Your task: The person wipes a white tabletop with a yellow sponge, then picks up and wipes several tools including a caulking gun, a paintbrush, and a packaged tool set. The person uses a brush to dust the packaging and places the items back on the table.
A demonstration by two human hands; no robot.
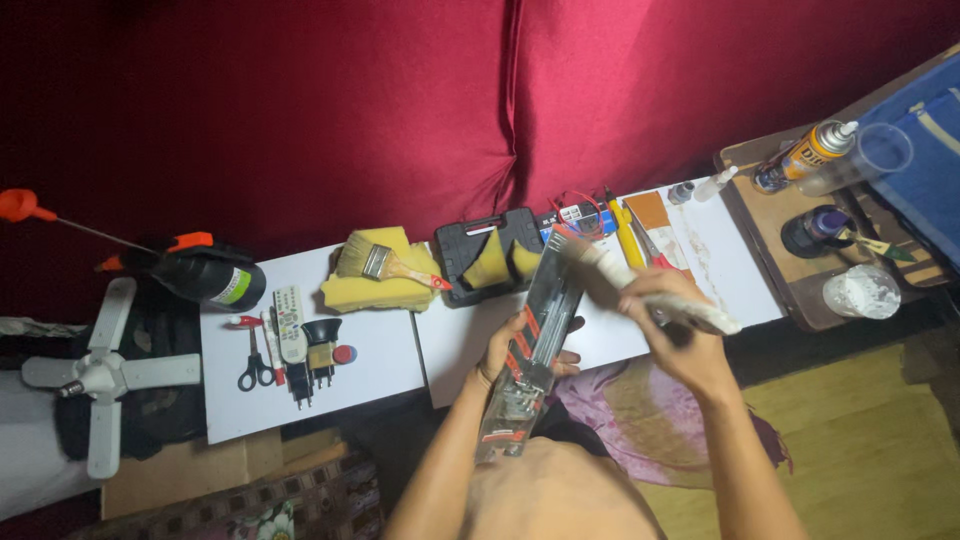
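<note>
1. Looking down from the head camera: the left hand (515, 350) grips a long grey-and-black device (535, 335) at centre frame, fingers wrapped around its middle, one end near the body, the other angled toward the upper centre.
2. The right hand (672, 330) is closed on the pale handle of a paintbrush (640, 285), whose bristles touch the device's upper end; motion blur hides the exact contact.
3. Two white panels form the counter (370, 385). Left of centre lie a second paintbrush (385, 263) on a yellow sponge (375, 290), a remote control (290, 325), scissors (255, 370) and a dark bottle (205, 278); a black tool case (490, 255) sits just above the device.
4. At far left is a white fan (105, 372); at upper right, a spray can (805, 155) on a brown board.
5. Risk, as a judgement: the device is held by one hand at mid-length, off the counter, so a hard brush stroke could twist it loose, dropping it onto the lap or knocking the small tools at upper centre.
</note>
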